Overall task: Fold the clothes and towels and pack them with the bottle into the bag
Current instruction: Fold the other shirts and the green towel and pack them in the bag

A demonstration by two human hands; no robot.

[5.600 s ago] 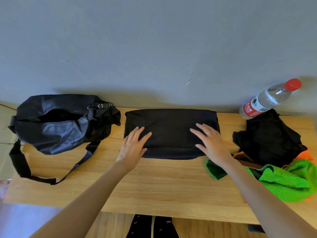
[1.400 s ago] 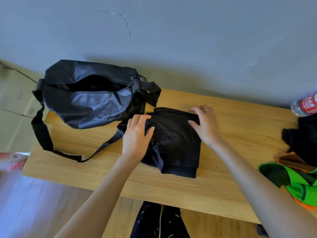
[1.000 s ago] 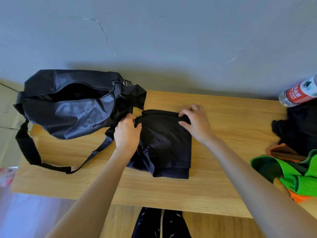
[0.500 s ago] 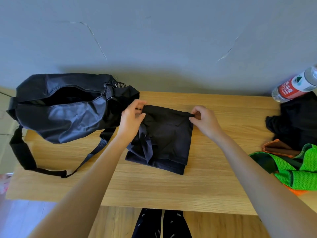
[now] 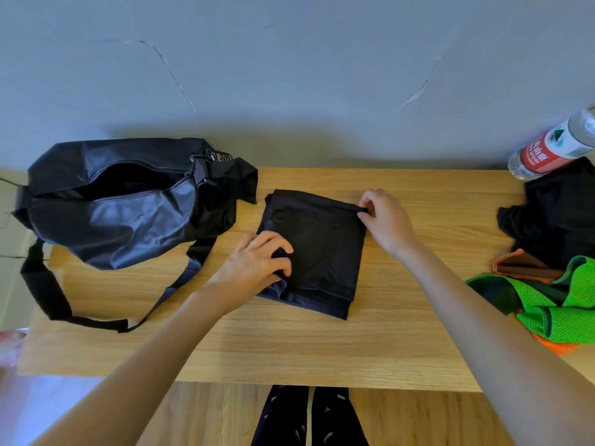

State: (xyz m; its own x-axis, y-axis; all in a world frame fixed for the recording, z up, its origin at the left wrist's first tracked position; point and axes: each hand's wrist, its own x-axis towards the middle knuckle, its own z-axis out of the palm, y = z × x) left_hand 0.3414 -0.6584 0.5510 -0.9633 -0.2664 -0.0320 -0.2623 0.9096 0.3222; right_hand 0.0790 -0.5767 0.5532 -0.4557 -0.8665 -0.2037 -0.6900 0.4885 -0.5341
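Two bare hands work on a folded black garment (image 5: 317,249) lying at the middle of the wooden table (image 5: 289,346). From my remote view through the head camera, my left hand (image 5: 254,268) sits on the garment's left near part, fingers curled tightly and bunching a fold of the dark cloth against the thumb. My right hand (image 5: 384,220) is at the garment's far right corner, thumb and forefinger closed narrowly in a pinch on the cloth's edge, the other fingers curled in behind; a ring shows on one finger. The garment is roughly square, with layered hems showing along its near edge.

Just left of the garment lies a black duffel bag (image 5: 128,207), its zip open and the dark inside showing, one end nearly touching the garment's far left corner. Its strap (image 5: 96,321) loops toward the near left of the table.

On the right edge of the table sits a heap of unfolded things: a black cloth (image 5: 553,214) at the far side, a bright green mesh piece (image 5: 570,313) nearer, with orange fabric (image 5: 528,267) showing between and beneath. A clear plastic bottle (image 5: 553,148) with a red label lies tilted at the far right, against the black cloth.
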